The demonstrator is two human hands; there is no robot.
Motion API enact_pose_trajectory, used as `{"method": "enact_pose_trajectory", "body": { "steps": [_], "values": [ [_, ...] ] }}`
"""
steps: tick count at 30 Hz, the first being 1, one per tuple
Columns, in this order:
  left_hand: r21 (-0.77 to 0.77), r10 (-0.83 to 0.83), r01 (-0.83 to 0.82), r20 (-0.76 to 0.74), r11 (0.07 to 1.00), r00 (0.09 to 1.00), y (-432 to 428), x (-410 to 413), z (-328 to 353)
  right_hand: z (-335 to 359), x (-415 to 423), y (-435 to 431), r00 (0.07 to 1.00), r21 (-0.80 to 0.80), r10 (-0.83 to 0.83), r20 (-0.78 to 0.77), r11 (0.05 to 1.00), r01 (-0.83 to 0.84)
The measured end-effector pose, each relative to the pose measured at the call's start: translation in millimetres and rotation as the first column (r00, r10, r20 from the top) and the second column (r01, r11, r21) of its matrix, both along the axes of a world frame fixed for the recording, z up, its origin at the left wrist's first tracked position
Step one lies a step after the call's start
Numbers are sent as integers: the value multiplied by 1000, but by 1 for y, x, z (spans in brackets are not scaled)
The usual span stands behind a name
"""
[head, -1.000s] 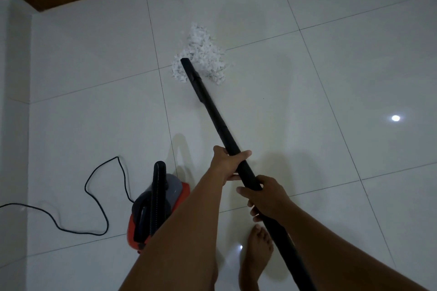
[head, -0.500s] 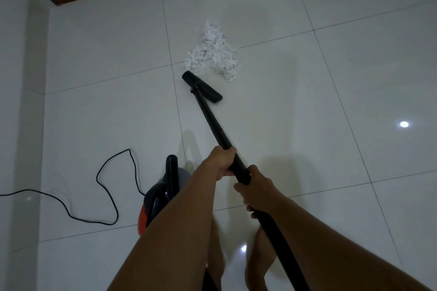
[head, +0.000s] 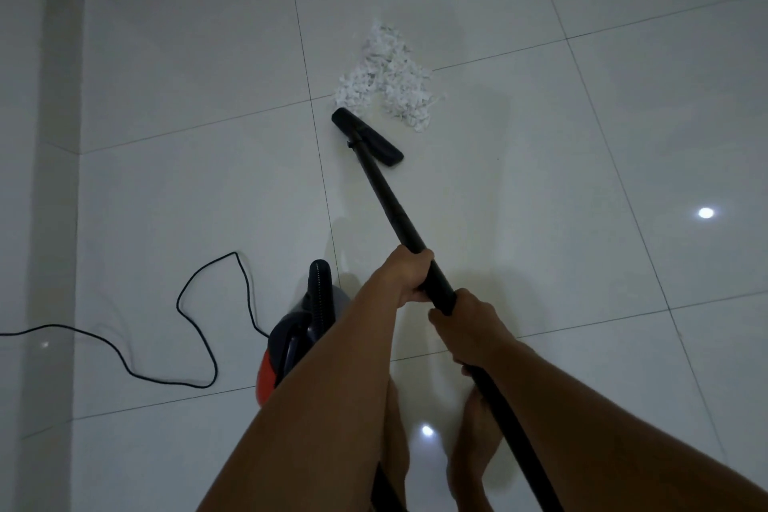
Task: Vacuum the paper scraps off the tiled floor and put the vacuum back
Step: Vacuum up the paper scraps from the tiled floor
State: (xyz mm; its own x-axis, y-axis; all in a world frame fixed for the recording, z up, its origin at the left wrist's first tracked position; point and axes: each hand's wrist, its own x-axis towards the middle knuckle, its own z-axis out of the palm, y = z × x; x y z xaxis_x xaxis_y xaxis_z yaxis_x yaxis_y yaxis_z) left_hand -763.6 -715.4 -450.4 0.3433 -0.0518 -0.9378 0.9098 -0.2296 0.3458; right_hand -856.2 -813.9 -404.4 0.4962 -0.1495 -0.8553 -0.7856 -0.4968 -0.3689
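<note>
In the head view, the left hand (head: 409, 272) is clamping its fingers round the black wand (head: 390, 204), and the right hand (head: 469, 324) is gripping it just behind. The nozzle (head: 368, 137) is lying just beside the paper scraps (head: 386, 75), well ahead of both hands.

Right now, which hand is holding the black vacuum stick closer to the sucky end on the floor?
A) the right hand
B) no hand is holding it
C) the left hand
C: the left hand grips the black wand nearer the floor head, while the right hand grips it further back, toward the person.
</note>
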Motion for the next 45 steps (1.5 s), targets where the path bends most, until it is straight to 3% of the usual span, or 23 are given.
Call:
{"method": "enact_pose_trajectory", "body": {
  "steps": [8,16,21,34,45],
  "values": [
    [-57,116,-115,27,992,993,-32,-16,-2,1,-15,-15,984,-230,161,73,963,-140],
    [-57,177,-176,10,983,984,-4,2,-11,-15,0,3,941,-271,309,139,926,-264],
    [-24,113,-112,33,993,993,12,26,-29,-35,25,4,907,-320,396,142,886,-336],
    [-65,29,-28,20,998,999,16,61,-58,-65,51,19,937,-353,320,136,900,-256],
    [-166,113,-112,-5,980,994,14,74,-62,-56,62,20,920,-441,362,152,858,-264]
  ]
}}
